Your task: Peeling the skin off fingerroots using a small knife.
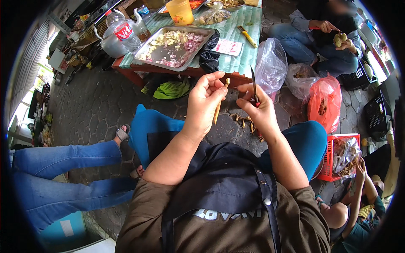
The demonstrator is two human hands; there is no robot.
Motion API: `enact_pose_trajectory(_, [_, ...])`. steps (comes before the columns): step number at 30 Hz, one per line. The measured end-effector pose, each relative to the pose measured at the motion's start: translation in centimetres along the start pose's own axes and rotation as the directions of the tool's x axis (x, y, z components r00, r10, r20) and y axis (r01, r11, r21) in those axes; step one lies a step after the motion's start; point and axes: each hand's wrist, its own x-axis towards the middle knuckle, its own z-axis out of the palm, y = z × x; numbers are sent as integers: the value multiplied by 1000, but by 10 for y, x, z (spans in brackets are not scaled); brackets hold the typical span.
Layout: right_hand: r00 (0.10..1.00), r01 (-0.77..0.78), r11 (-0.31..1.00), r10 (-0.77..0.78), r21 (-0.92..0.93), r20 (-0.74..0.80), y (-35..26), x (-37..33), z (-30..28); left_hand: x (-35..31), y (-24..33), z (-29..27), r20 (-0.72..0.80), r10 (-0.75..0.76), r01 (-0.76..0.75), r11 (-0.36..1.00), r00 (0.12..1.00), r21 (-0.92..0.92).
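Observation:
My left hand [201, 105] pinches a thin, yellowish-brown, finger-like root [217, 113] between thumb and fingers. The root's pale tip pokes out above the fingertips, and its lower part hangs below the hand. My right hand [262, 113] grips a small knife [253, 79] by its red and black handle, blade pointing up. Blade and root are apart, with a short gap between the hands. Beneath my right hand, several similar thin roots [243, 120] lie on the stone floor between my knees.
Ahead stands a low table [236, 63] bearing a metal tray [161, 52] of chopped shallots, a yellow-handled knife [247, 37] and bottles. Clear bags [270, 63], a red bag [325, 105] and a red basket [325, 162] sit at right. Co-workers sit right; jeans-clad legs [71, 160] are at left.

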Motion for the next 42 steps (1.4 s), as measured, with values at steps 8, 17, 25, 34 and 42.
enact_pose_trajectory(8, [999,38,987,-43,158,31,-17,6,-15,5,-14,12,236,43,-82,984,971,157])
enact_pose_trajectory(17, [712,161,848,-455,-505,-535,-83,-70,-149,8,-6,11,239,-84,-16,922,967,387])
enact_pose_trajectory(25, [731,-579,420,-112,-699,-673,14,-212,-304,7,5,4,159,-1,-57,931,987,361])
enact_pose_trajectory(34, [978,-184,387,-20,-904,-207,-59,-68,-155,6,18,-4,100,50,-69,977,994,201])
enact_pose_trajectory(42, [608,517,155,626,-842,489,114,63,-47,0,34,-26,5,97,-95,970,995,223])
